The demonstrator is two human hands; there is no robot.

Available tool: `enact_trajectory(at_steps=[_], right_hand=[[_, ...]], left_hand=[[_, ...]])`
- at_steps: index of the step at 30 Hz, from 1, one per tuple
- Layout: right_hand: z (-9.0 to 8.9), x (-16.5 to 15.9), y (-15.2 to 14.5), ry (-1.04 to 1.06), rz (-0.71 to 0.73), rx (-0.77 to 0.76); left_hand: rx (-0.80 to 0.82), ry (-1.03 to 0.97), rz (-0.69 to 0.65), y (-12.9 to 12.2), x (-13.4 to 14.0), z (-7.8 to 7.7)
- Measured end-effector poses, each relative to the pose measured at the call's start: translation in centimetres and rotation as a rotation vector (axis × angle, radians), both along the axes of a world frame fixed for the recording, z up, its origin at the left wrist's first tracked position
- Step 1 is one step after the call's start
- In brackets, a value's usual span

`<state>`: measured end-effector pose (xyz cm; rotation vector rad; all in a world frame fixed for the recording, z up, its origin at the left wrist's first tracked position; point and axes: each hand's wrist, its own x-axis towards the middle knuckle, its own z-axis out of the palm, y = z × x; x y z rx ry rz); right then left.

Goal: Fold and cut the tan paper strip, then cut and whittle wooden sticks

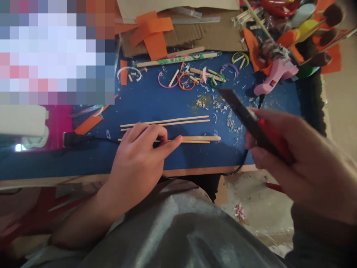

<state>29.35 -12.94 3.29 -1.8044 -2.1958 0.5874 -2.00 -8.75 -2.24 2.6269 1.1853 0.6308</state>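
My left hand (141,156) rests on the blue table, its fingers pressing a flat wooden craft stick (202,138) down. A thin wooden skewer (198,142) runs along the near side of that stick, partly under the same hand. Just beyond the fingers lie two more thin skewers (189,120), side by side. Off to the right and raised above the table's front edge, my right hand (295,149) is wrapped around a utility knife (245,117) with a red and black body. Its dark front end points up and left, apart from the sticks; blur hides the blade's detail.
Coloured rings (187,82) and white shavings (234,123) litter the blue tabletop (167,102). A pink glue gun (269,80) lies at right, its black cord (242,163) trailing over the front edge. Behind are cardboard (189,39), orange paper strips (153,33) and a green-printed wrapper (181,59).
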Motion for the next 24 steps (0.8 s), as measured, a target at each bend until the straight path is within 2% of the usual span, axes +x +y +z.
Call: enact_trajectory(at_steps=[5, 10, 16, 24], right_hand=[[-0.9, -1.1, -4.1, -0.058, 0.007, -0.065], [-2.0, -3.5, -6.0, 0.060, -0.009, -0.092], [-2.4, -5.5, -7.6, 0.144, -0.186, -0.004], [-3.0, -6.9, -8.1, 0.180, -0.067, 0.050]], left_hand=[[0.013, -0.020, 0.014, -0.1, 0.0, -0.2], [0.011, -0.025, 0.020, 0.0, 0.0, -0.4], [0.034, -0.024, 0.019, 0.0, 0.0, -0.5], [0.072, -0.034, 0.018, 0.1, 0.0, -1.1]])
